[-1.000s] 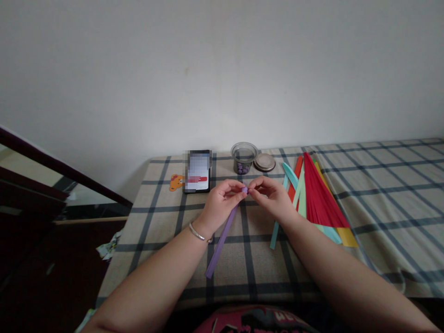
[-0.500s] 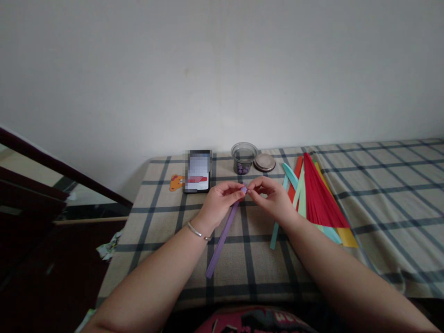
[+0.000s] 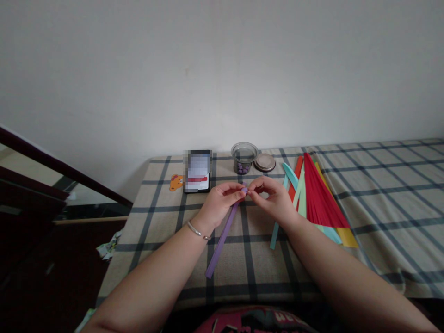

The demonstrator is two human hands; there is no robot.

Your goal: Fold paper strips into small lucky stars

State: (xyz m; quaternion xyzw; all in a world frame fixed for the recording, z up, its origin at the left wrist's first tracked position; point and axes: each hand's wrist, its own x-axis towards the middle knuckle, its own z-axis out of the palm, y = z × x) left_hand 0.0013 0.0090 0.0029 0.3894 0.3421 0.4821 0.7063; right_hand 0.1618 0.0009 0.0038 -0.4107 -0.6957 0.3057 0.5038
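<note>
Between the fingertips of both hands is a small purple folded paper piece (image 3: 244, 190), partly covered by the fingers. My left hand (image 3: 222, 201), with a silver bangle at the wrist, pinches it from the left. From the right, thumb and forefinger of my right hand (image 3: 272, 196) close on its edge. Purple paper strips (image 3: 222, 240) slant down and left from under my left hand; whether they join the folded piece I cannot tell. Beyond the hands stands a clear plastic jar (image 3: 244, 157) with several small purple pieces (image 3: 243, 169) at its bottom.
The jar's round lid (image 3: 265, 162) lies beside it. A phone (image 3: 198, 171) and an orange bear-shaped cutout (image 3: 176, 182) are at the left. Fanned red paper strips (image 3: 321, 199) and other coloured strips (image 3: 274, 236) lie at the right on the checked cloth (image 3: 156, 231). A wall rises behind.
Both hands keep almost the same place and grip. Only the small purple piece and the fingertips around it have shifted very slightly.
</note>
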